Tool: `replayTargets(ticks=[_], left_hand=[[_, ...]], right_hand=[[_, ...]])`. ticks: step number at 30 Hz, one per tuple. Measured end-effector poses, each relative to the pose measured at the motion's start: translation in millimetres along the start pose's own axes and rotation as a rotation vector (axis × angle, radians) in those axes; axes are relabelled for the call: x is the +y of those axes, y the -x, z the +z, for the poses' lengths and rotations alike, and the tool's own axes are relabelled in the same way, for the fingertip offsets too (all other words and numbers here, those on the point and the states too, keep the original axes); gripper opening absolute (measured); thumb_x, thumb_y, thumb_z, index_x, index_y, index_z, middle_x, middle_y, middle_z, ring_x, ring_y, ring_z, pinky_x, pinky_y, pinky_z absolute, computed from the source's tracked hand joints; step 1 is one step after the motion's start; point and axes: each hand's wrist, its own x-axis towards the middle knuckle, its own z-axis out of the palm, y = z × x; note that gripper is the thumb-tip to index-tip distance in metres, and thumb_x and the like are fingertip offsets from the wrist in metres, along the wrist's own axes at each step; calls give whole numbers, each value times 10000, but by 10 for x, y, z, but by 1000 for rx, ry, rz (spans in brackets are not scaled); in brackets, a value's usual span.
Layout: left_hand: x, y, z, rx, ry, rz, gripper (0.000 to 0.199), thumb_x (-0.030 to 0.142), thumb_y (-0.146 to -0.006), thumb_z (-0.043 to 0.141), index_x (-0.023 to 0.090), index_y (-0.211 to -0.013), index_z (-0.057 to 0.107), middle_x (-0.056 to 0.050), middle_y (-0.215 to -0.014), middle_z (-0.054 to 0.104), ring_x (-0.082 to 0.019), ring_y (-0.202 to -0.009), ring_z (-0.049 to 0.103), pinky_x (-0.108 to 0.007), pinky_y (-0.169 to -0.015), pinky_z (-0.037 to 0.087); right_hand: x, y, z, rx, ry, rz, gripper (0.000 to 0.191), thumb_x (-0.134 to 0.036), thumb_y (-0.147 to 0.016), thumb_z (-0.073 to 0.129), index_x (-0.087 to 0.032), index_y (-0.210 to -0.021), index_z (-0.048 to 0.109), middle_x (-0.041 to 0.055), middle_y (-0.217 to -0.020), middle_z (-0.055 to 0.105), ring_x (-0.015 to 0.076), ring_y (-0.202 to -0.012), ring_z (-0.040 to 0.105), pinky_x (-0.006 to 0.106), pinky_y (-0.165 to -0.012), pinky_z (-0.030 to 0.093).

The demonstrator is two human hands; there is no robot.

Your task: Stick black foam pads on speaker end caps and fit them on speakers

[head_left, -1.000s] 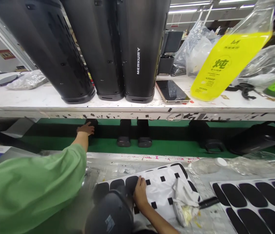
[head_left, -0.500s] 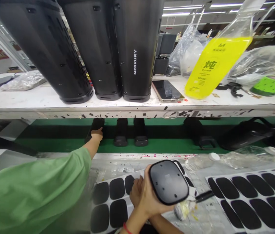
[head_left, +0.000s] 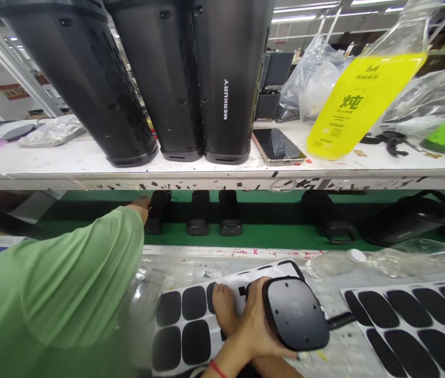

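Observation:
My left hand [head_left: 251, 323], with a red band at its wrist, grips a black speaker [head_left: 297, 313]. The speaker's rounded-square end, with several screws in it, faces me; its far part is hidden. Crossing beneath the left forearm, my right hand [head_left: 225, 308] has its fingers drawn together on a sheet of black stickers [head_left: 178, 325]. Its fingertips are at the edge of one rounded black sticker [head_left: 210, 297]; whether they pinch it is hard to see.
A co-worker's green-sleeved arm [head_left: 100, 262] reaches in from the left to a black speaker [head_left: 158, 212] on the green conveyor [head_left: 175, 236]. Tall speakers [head_left: 230, 105], a phone [head_left: 279, 145] and a yellow bottle [head_left: 356, 105] stand on the shelf. Another sticker sheet [head_left: 407, 320] lies right.
My left hand has moved the speaker right and slightly down. My right hand's fingers have come down onto the sticker sheet. The co-worker's hand has shifted left beside the conveyor speaker.

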Motion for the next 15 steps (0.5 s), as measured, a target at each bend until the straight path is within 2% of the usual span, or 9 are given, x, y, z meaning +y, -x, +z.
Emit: replayTargets(ticks=[3, 7, 9, 11, 13, 15], left_hand=[[-39, -3, 6, 0, 18, 2, 1310, 434, -377, 970, 244, -1465, 263, -200, -1505, 381, -442, -1434, 380, -596, -1224, 318], [-59, -16, 14, -5, 13, 34, 1321, 409, -354, 981, 212, -1456, 279, -216, -1503, 379, -458, -1426, 378, -631, -1206, 316], [-42, -25, 6, -14, 14, 42, 1306, 396, -361, 982, 208, -1449, 285, -214, -1490, 386, -453, -1416, 388, -628, -1203, 318], [-21, -30, -11, -27, 22, 47, 1313, 385, -360, 985, 202, -1448, 273, -216, -1483, 383, -454, -1416, 384, -629, -1207, 311], [-7, -24, -35, -34, 28, 38, 1322, 378, -367, 984, 194, -1454, 253, -232, -1496, 363, -463, -1435, 358, -636, -1215, 289], [0, -9, -57, -37, 27, 10, 1322, 367, -384, 980, 198, -1465, 237, -244, -1519, 339, -465, -1451, 341, -639, -1219, 280]], right_hand=[[-26, -13, 159, -40, 76, 50, 109, -287, -969, 644, -197, -1030, 661, 30, -1000, 669, 169, -907, 669, 325, -799, 564], [-233, -50, 241, -164, 41, -82, 80, -220, -970, 620, -148, -985, 650, 25, -949, 669, 172, -896, 663, 382, -851, 565], [-364, -47, 222, -222, -25, -193, 61, -149, -958, 590, -141, -998, 635, 25, -959, 667, 176, -931, 657, 384, -868, 558], [-438, -11, 171, -262, -101, -280, 143, -93, -910, 593, -151, -1039, 615, 27, -997, 666, 176, -968, 653, 360, -870, 555], [-405, 63, 89, -272, -162, -302, 222, -108, -865, 636, -158, -1078, 594, 33, -1011, 666, 174, -952, 657, 330, -832, 565], [-262, 181, -35, -246, -194, -261, 256, -203, -886, 668, -157, -1123, 584, 32, -957, 661, 160, -842, 661, 300, -729, 572]])
